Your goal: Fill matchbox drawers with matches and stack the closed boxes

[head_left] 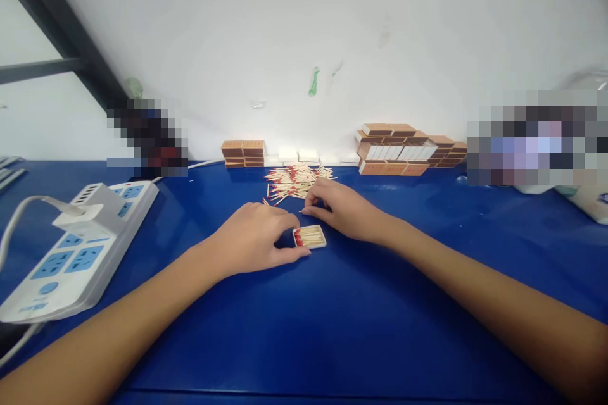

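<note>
Wooden matches [291, 185], glossy tabletop [308, 323] (smooth too), plastic power strip [102, 253]

Both bare forearms [156, 294] angle inward; left hand [254, 237] curving thumb and forefinger into a C, right hand [339, 207] pinching at the fingertips [308, 209]!

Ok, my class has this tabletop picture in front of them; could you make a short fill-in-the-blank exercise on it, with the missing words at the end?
1. The left hand holds a matchbox tray whose matchsticks have heads coloured ____.
2. The tabletop is coloured ____.
3. The white power strip lies nearer the person's ____ arm.
4. Between the matchbox tray and the loose match pile, the one closer to the wall is the ____.

Missing words: red; blue; left; loose match pile.
</note>
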Demonstrator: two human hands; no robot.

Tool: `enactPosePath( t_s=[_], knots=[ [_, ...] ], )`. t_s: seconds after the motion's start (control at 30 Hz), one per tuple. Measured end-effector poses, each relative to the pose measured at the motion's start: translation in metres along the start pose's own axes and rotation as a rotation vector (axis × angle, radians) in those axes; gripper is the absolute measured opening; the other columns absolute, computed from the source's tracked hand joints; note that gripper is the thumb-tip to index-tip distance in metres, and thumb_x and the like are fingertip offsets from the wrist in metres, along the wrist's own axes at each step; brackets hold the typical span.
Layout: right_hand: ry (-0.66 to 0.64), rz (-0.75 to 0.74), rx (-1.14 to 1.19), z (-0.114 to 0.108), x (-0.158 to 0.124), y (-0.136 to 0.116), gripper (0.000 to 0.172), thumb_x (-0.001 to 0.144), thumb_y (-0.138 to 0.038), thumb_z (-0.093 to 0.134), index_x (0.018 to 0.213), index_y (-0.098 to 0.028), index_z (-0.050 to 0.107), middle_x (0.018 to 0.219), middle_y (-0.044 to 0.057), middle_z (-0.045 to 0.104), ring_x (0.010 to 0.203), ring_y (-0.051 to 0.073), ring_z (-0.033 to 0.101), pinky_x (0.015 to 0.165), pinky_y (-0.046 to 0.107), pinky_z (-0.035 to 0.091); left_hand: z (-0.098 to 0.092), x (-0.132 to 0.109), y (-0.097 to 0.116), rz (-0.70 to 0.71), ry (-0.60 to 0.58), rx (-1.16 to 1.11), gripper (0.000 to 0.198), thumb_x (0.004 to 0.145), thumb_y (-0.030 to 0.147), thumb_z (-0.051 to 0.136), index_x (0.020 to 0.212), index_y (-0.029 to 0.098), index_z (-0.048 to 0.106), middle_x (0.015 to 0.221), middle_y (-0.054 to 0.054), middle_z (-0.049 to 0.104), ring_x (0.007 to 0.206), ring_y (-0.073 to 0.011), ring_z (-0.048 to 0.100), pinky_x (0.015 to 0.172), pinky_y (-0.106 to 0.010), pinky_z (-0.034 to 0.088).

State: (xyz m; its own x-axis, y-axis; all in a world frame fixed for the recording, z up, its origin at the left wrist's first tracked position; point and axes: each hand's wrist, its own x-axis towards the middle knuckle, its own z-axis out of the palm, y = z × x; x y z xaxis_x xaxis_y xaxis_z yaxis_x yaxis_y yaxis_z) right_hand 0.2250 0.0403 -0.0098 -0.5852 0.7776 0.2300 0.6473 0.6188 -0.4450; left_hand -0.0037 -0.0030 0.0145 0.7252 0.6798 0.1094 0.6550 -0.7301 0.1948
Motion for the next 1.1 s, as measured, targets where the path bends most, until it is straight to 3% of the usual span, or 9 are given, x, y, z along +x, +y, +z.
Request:
enactPosePath(
  t_s=[0.23,0.37,0.47,0.63,0.77,0.87,1.1],
  knots=[
    [0.115,-0.051,0.06,-0.016,-0.021,-0.006,0.01,0.103,-0.026,0.055,0.099,-0.02,0.062,0.098,0.007,0.064,0.094,0.021,0.057,0.083,0.034,0.047,-0.001,0.001,-0.003,-0.001,0.036,0.017,0.032,0.094,0.05,0.067,0.091,0.019,0.073,0.071,0.001,0.066,0.059,-0.014,0.056,0.057,-0.027,0.032],
    [0.157,-0.089,0.081,-0.021,-0.028,-0.014,0.022,0.105,-0.026,0.05,0.116,-0.023,0.068,0.103,0.007,0.068,0.098,0.022,0.059,0.084,0.035,0.047,0.001,0.001,-0.005,-0.025,0.05,0.013,0.033,0.093,0.052,0.068,0.092,0.019,0.073,0.07,0.001,0.066,0.058,-0.0137,0.056,0.057,-0.027,0.031],
    [0.165,-0.079,0.129,-0.021,-0.028,-0.023,0.024,0.104,-0.026,0.05,0.106,-0.024,0.074,0.095,0.006,0.07,0.092,0.021,0.06,0.08,0.035,0.047,0.003,0.002,-0.007,-0.049,0.073,0.007,0.034,0.092,0.053,0.068,0.096,0.019,0.075,0.069,0.001,0.066,0.058,-0.0137,0.056,0.057,-0.027,0.032],
    [0.277,0.144,0.457,-0.02,-0.025,-0.03,0.02,0.096,-0.039,0.066,0.092,-0.021,0.075,0.09,0.004,0.076,0.077,0.018,0.065,0.069,0.032,0.048,0.005,0.002,-0.008,-0.061,0.126,0.003,0.036,0.092,0.053,0.068,0.099,0.019,0.076,0.068,0.001,0.066,0.059,-0.0138,0.057,0.057,-0.027,0.033],
    [0.261,0.251,0.675,-0.011,-0.024,-0.027,0.03,0.084,-0.05,0.078,0.089,-0.02,0.076,0.091,0.005,0.077,0.08,0.019,0.067,0.072,0.034,0.051,0.006,0.002,-0.009,-0.071,0.187,-0.003,0.035,0.092,0.053,0.068,0.098,0.02,0.077,0.065,0.002,0.065,0.056,-0.0127,0.055,0.056,-0.027,0.032],
    [0.212,0.257,0.748,-0.002,-0.025,-0.025,0.031,0.083,-0.051,0.079,0.09,-0.021,0.077,0.094,0.005,0.077,0.086,0.02,0.068,0.081,0.037,0.052,0.006,0.002,-0.008,-0.097,0.218,-0.018,0.036,0.091,0.054,0.068,0.097,0.02,0.077,0.063,0.002,0.064,0.055,-0.0123,0.054,0.055,-0.027,0.032],
    [0.103,0.287,0.597,0.001,-0.027,-0.02,0.027,0.088,-0.049,0.074,0.091,-0.023,0.08,0.092,0.003,0.073,0.083,0.018,0.061,0.077,0.035,0.047,0.006,0.002,-0.008,-0.097,0.247,-0.032,0.035,0.093,0.053,0.067,0.094,0.02,0.077,0.062,0.003,0.064,0.053,-0.0114,0.053,0.055,-0.027,0.032]
  ],
)
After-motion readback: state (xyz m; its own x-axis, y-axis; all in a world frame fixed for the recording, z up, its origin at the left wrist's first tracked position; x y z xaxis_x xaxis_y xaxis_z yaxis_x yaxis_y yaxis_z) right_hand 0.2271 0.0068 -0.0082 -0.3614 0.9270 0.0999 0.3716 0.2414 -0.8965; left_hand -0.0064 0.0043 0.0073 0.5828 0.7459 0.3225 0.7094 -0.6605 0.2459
